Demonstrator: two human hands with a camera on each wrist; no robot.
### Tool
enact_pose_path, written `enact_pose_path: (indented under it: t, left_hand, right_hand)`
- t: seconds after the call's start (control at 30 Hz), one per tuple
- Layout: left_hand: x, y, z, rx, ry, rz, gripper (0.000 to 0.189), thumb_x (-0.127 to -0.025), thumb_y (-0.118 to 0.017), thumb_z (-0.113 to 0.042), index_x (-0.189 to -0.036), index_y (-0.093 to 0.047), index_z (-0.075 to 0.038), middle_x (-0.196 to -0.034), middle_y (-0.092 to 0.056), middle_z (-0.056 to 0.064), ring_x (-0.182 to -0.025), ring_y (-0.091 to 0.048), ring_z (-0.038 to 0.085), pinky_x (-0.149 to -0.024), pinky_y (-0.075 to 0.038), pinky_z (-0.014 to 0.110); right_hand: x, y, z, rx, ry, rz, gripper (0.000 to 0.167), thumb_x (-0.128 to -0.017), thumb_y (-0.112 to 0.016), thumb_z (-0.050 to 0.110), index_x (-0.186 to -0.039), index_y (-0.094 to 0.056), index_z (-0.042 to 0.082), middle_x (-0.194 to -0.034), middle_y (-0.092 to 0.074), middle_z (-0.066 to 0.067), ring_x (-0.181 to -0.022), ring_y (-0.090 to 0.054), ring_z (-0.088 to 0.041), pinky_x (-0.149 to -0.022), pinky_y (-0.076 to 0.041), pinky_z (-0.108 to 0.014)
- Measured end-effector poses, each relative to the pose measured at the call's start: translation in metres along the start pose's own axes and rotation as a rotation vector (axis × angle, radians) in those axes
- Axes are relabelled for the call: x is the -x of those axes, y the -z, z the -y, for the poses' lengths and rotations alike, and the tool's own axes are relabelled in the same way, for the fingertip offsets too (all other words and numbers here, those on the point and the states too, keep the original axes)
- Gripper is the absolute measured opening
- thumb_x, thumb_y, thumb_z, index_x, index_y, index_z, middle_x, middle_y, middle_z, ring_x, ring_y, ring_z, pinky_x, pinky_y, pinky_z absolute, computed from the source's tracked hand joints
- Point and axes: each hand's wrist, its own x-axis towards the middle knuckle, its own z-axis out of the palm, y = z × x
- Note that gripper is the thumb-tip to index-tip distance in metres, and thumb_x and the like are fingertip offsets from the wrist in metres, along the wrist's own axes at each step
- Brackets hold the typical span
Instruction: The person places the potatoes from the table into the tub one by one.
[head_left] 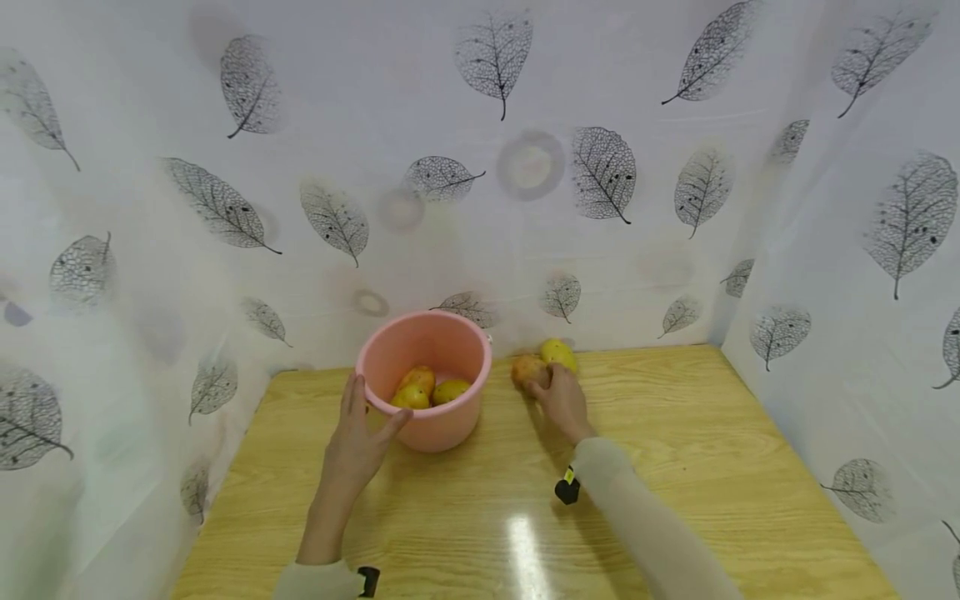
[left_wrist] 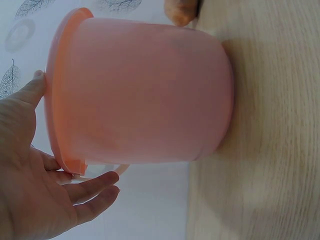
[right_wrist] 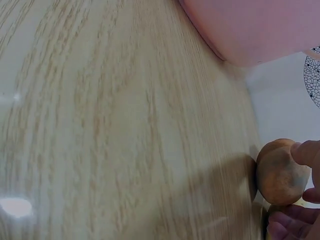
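Note:
On the table stands a pink bucket (head_left: pixel 442 429) with several yellow and orange fruits (head_left: pixel 411 396) inside. My left hand (head_left: pixel 352 442) holds its rim, thumb on the near edge and fingers at the left side. In the left wrist view, two fingertips (left_wrist: pixel 107 185) extend beside the pale handle (left_wrist: pixel 107 171). To the bucket's right, my right hand (head_left: pixel 564 404) grips a rounded orange-brown fruit (right_wrist: pixel 281 172) between thumb and fingers. A yellow fruit (head_left: pixel 558 353) lies just behind that hand, close to the wall; its lower part is hidden.
A wood-grain table (head_left: pixel 465 517) meets a pale curtain (head_left: pixel 465 233) printed with dark leaves at its back and sides. The bucket stands near the table's back edge. A bright light reflection (head_left: pixel 528 554) shows on the tabletop's front part.

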Motion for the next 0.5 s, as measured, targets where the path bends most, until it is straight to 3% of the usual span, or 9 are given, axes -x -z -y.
enact_pose_path:
  t: [0.17,0.5]
  left_hand:
    - [0.000,0.000,-0.001,-0.002,-0.001,-0.004,0.107,-0.098,-0.061,-0.061,-0.166,0.005,-0.011,-0.173,0.007,0.010,-0.149,-0.028,0.048,-0.111,-0.032,0.071]
    - [-0.001,0.001,-0.001,0.004,0.000,0.004,0.108,-0.098,-0.059,-0.064,-0.166,0.005,-0.012,-0.173,0.006,0.012,-0.150,-0.025,0.049,-0.112,-0.030,0.070]
  right_hand:
    - [0.001,-0.007,0.001,-0.002,-0.016,0.008,0.064,-0.093,-0.079,0.032,-0.132,-0.056,-0.013,-0.126,-0.062,-0.034,-0.114,-0.062,-0.049,-0.097,-0.050,-0.059]
    - [0.001,-0.018,0.002,0.031,-0.058,-0.013,0.072,-0.089,-0.082,0.037,-0.138,-0.054,-0.008,-0.132,-0.059,-0.032,-0.115,-0.062,-0.050,-0.094,-0.051,-0.061]
